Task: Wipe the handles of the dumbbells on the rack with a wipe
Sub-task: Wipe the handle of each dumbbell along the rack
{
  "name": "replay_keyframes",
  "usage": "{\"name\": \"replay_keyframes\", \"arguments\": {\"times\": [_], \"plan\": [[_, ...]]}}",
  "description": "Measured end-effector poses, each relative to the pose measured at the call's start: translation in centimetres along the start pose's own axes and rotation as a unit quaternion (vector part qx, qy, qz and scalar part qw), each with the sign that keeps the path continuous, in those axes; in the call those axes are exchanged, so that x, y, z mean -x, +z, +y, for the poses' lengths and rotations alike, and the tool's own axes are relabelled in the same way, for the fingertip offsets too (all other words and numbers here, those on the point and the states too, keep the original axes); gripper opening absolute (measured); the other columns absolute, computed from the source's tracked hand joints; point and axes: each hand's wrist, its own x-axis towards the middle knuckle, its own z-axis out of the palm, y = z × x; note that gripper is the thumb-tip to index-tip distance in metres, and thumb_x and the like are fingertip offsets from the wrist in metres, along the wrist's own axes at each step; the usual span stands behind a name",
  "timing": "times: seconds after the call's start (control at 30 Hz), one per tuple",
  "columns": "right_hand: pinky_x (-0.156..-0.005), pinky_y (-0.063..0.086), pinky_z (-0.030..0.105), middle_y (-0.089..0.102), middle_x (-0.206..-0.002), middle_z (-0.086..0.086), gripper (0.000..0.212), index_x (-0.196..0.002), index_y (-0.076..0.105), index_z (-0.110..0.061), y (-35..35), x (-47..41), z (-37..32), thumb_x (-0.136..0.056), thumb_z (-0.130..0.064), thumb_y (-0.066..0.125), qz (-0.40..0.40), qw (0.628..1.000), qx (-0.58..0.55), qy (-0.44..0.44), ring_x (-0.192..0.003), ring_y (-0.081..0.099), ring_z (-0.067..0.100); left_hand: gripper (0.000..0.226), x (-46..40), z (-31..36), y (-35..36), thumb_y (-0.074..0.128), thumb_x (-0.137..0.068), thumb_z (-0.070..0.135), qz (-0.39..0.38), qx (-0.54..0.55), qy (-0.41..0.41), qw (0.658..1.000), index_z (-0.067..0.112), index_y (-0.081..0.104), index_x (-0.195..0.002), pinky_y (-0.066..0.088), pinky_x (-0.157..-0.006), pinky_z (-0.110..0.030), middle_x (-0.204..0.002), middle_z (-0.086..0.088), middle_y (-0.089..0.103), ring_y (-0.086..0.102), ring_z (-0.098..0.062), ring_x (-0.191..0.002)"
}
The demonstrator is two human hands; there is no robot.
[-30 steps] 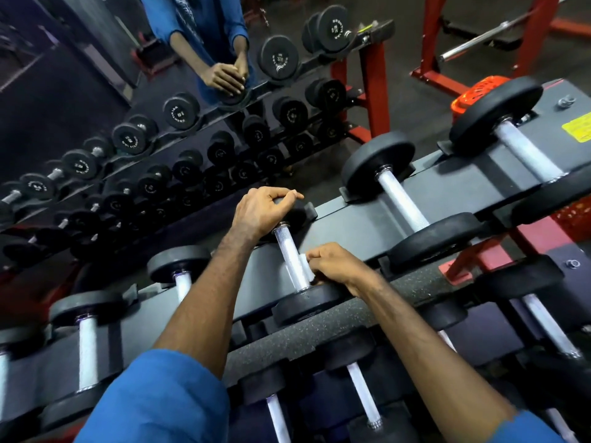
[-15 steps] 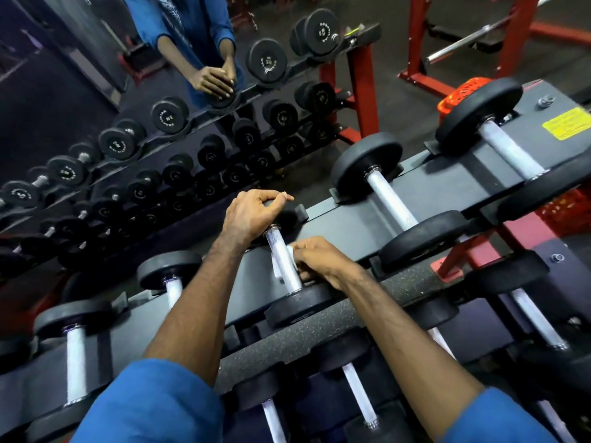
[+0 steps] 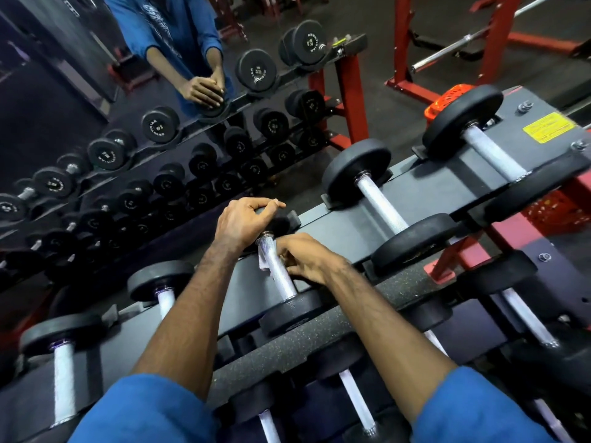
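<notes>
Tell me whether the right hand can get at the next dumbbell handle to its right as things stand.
Probably yes. The next handle lies bare on the top shelf with nothing over it, but the right hand holds the wipe round the current handle.

Both arms are bare from the sleeves down — no watch, band or ring shows on the left hand (image 3: pixel 244 220) or the right hand (image 3: pixel 307 262). Blue sleeves (image 3: pixel 140 410) — plain, loose cloth — cover the upper arms.
</notes>
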Motion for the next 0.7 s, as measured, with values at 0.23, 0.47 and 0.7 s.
{"name": "replay_keyframes", "arguments": {"times": [0.23,0.47,0.7], "plan": [[-0.073,0.063,0.046,0.071,-0.088,0.023,0.039,-0.107,0.062,0.001,0.9,-0.3,0.0,-0.077,-0.003,0.088,-0.021,0.985,0.167,0.031,-0.074,0.07,0.032,0.033,0.0,0.1,-0.1,0.05,-0.093,0.06,-0.013,0.0,0.004,1.0,0.056,0.081,-0.106,0.059,-0.083,-0.042,-0.054,0.026,0.061,0.068,-0.029,-0.081],[-0.072,0.064,0.061,0.07,-0.076,0.021,0.028,-0.094,0.058,-0.003,2.0,-0.6,1.5,-0.075,-0.001,0.077,0.038,0.977,0.211,0.012,-0.063,0.071,0.033,0.027,-0.3,-0.4,0.0,0.055,-0.099,0.055,-0.008,0.016,-0.003,1.0,0.056,0.081,-0.105,0.05,-0.073,-0.036,-0.054,0.018,0.062,0.056,-0.007,-0.06],[-0.074,0.063,0.061,0.072,-0.075,0.029,0.025,-0.087,0.068,0.01,1.8,-1.0,-1.6,-0.068,-0.005,0.074,0.048,0.99,0.132,-0.007,-0.061,0.069,0.037,0.03,-0.2,-0.1,-0.2,0.049,-0.09,0.064,-0.012,0.016,-0.011,1.0,0.066,0.075,-0.104,0.058,-0.097,-0.043,-0.096,0.024,0.079,0.07,-0.012,-0.103]]}}
